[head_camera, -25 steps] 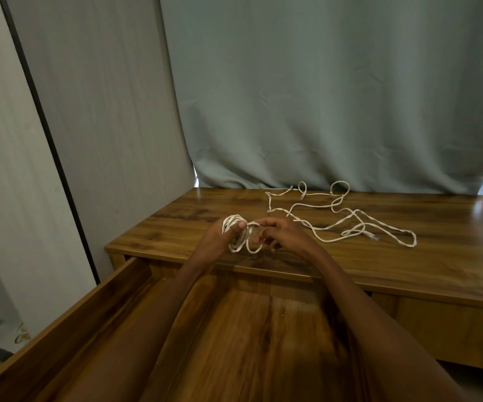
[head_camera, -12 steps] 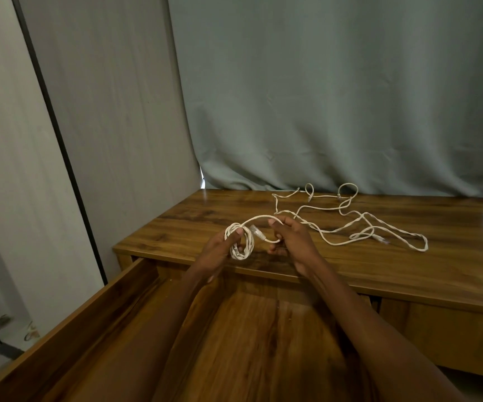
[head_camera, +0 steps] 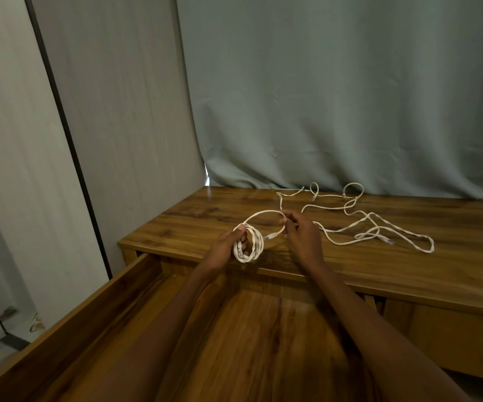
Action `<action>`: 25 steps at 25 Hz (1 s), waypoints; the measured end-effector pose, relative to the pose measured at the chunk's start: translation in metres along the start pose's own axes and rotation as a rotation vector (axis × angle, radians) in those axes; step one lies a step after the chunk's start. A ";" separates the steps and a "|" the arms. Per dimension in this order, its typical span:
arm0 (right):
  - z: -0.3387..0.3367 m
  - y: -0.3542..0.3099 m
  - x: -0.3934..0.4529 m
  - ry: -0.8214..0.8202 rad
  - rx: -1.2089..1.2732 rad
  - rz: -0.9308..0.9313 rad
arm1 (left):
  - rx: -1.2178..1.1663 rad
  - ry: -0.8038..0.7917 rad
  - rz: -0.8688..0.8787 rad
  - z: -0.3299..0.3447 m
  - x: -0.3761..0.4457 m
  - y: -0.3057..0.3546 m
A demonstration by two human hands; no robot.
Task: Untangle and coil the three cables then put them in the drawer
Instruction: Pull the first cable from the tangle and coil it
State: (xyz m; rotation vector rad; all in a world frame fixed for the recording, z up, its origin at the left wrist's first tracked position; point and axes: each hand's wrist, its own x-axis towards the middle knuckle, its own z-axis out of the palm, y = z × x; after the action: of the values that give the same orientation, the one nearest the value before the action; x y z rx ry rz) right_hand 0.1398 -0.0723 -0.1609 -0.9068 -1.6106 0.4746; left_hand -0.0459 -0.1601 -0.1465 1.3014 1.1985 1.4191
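My left hand (head_camera: pixel 228 245) curls round the coiled cable (head_camera: pixel 248 245), holding it upright just above the front edge of the desk (head_camera: pixel 408 274). My right hand (head_camera: pixel 301 236) pinches that cable's free end near the plug, a wide loop arching between my hands. Both forearms reach out over the open drawer (head_camera: pixel 263 343) — the loose cables (head_camera: pixel 365 227) lie tangled on the desktop to the right.

text: none legible | labels: none | brands: none | numbers: none | signs: none | checked: white cables (head_camera: pixel 359 227), wooden desk top (head_camera: pixel 408 268), open drawer (head_camera: pixel 69 329), grey curtain (head_camera: pixel 336 97), wall panels (head_camera: pixel 112 111): no readable marking on any
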 end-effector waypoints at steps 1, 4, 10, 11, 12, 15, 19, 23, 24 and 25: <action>0.004 0.003 0.002 -0.009 0.019 0.006 | -0.033 -0.013 -0.011 0.001 0.000 0.000; 0.014 0.005 0.006 -0.039 0.187 0.076 | -0.088 -0.033 -0.033 0.004 -0.002 0.000; 0.024 0.015 -0.002 0.034 0.250 0.132 | -0.128 -0.068 -0.020 0.014 -0.002 -0.007; 0.024 0.016 -0.002 0.061 0.172 0.103 | -0.135 -0.085 -0.017 0.017 -0.002 -0.007; 0.023 0.017 -0.002 0.085 0.086 0.066 | -0.141 -0.095 -0.014 0.019 -0.003 -0.007; 0.022 0.017 -0.001 0.120 -0.117 0.009 | -0.132 -0.094 0.001 0.020 -0.002 -0.009; 0.025 0.016 -0.003 0.038 0.029 0.067 | 0.015 -0.015 -0.001 0.018 0.002 -0.009; 0.023 0.011 -0.003 -0.086 0.417 0.259 | 0.116 0.045 0.028 0.017 0.004 -0.008; 0.022 0.010 -0.003 -0.106 0.476 0.273 | 0.130 0.047 0.028 0.016 0.003 -0.006; 0.020 0.009 -0.004 -0.117 0.515 0.278 | 0.136 0.046 0.026 0.016 0.003 -0.006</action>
State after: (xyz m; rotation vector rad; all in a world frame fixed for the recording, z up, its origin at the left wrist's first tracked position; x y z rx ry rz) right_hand 0.1232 -0.0666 -0.1747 -0.7147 -1.3699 1.0970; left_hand -0.0300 -0.1548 -0.1514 1.3879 1.3329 1.4129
